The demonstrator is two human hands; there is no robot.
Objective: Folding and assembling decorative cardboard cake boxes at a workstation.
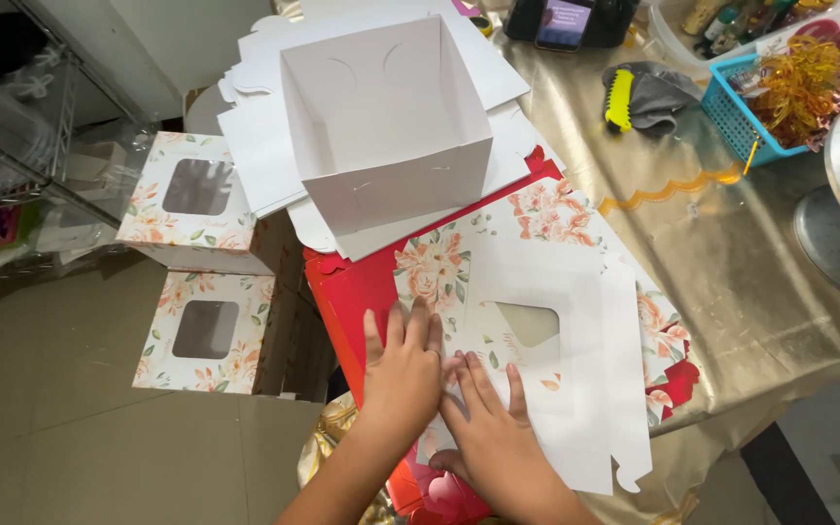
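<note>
While a gold-covered table [731, 282] fills the right of the view, an assembled white box [386, 126] stands open on a stack of flat white blanks [264, 146]. Two finished floral window boxes [196, 199] sit at the left, off the table. Nearer, a flat floral box blank [556, 292] with a cut window lies white side up on red sheets [357, 282]. The left hand [402, 374] and right hand [488, 437] press flat on its near edge, fingers spread, gripping nothing.

Open box [386, 126] sits behind flat carton [546, 321]; two windowed boxes [196, 199] stacked left.
</note>
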